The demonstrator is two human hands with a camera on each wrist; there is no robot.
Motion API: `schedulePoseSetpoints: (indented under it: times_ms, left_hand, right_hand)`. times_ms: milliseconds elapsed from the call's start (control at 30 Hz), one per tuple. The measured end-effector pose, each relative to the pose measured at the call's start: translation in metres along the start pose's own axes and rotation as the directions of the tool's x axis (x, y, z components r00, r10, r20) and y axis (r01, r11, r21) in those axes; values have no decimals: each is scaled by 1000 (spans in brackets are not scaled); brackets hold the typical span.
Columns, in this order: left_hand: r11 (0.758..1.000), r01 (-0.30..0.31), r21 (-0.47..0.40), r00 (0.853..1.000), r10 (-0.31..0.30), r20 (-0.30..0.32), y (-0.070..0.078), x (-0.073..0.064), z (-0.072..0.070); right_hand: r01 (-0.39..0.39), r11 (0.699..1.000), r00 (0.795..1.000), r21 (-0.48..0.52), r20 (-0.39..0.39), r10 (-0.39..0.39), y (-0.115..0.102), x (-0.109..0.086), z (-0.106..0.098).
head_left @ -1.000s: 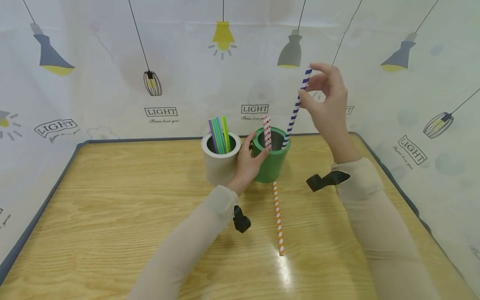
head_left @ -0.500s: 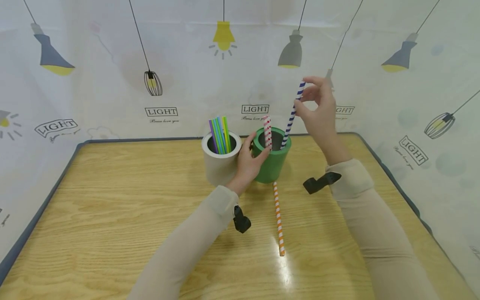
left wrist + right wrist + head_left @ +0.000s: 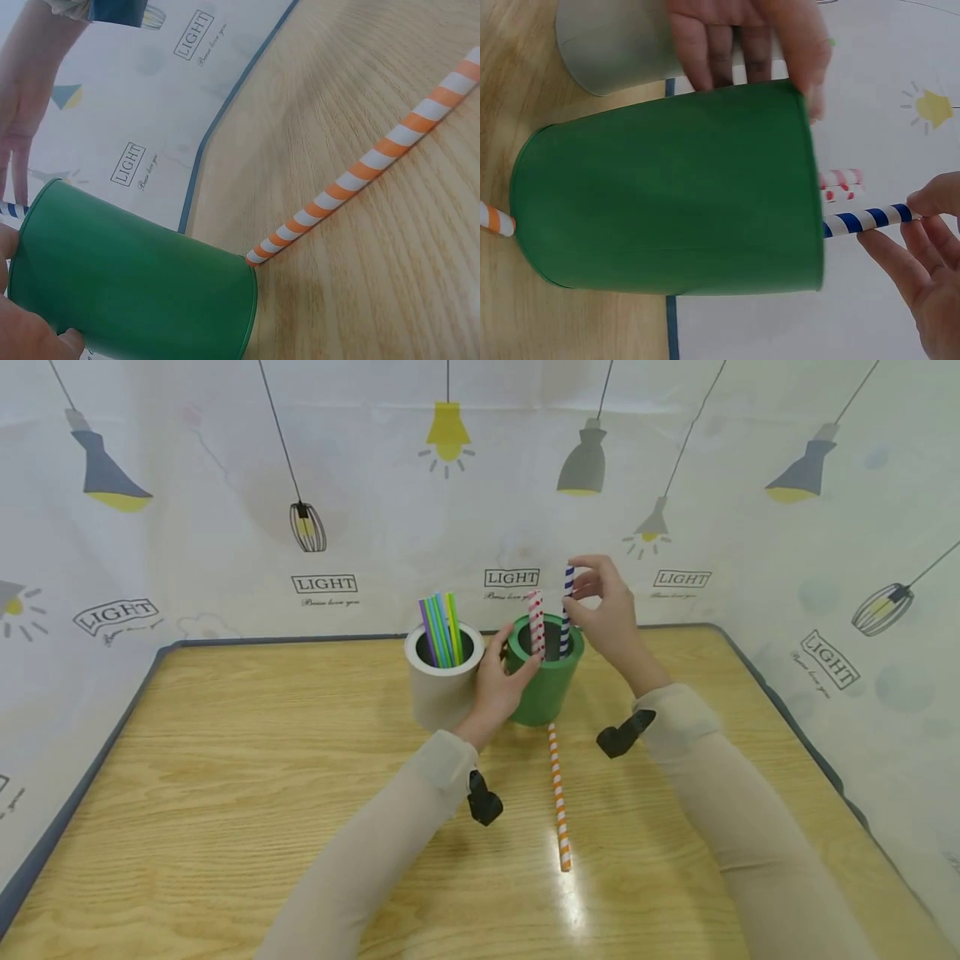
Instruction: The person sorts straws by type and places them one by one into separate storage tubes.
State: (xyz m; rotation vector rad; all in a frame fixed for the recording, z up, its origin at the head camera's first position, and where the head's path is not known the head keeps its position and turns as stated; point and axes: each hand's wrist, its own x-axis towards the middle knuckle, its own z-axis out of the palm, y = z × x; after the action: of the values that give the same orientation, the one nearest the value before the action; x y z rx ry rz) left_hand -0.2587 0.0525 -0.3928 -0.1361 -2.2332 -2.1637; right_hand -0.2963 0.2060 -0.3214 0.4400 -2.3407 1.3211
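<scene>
My left hand (image 3: 498, 685) grips the side of a green cup (image 3: 546, 689), thumb and fingers spread around it near the rim. Between thumb and fingertips, my right hand (image 3: 611, 614) pinches the upper part of a blue-and-white striped straw (image 3: 568, 578). The straw's lower end is inside the green cup, hidden by its wall in the right wrist view. Also in that cup stand a pink striped straw and a red-dotted straw (image 3: 842, 193). An orange-and-white striped straw (image 3: 558, 793) lies on the table, its far end at the cup's base.
A pale grey-white cup (image 3: 438, 697) with several thin coloured straws (image 3: 442, 631) stands left of the green one, close beside my left hand. Behind the wooden table (image 3: 247, 760) hangs a white cloth (image 3: 360, 485) printed with lamps; its dark border runs along the table's edges.
My right hand has moved down and to the left, carrying the blue-striped straw deeper into the green cup and more upright. My left hand stays on the cup.
</scene>
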Motion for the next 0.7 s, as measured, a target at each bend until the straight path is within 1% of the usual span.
schedulePoseSetpoints:
  times_ms: [233,367,500,700]
  left_hand:
    - [1000,-4,3,1000,4,0,1,0,0]
    - [999,-11,31,1000,11,2,0,1,0]
    - [999,-12,46,1000,12,-2,-2,1,0]
    - [999,-2,41,1000,2,-9,-1,1,0]
  right_hand:
    - [-19,999,997,-43,75,22,12,0,12]
    - [-43,997,993,-60,106,49,15,-1,17]
    - [-59,995,990,-82,122,69,19,-3,22]
    - [-60,991,991,-123,109,73,22,-5,30]
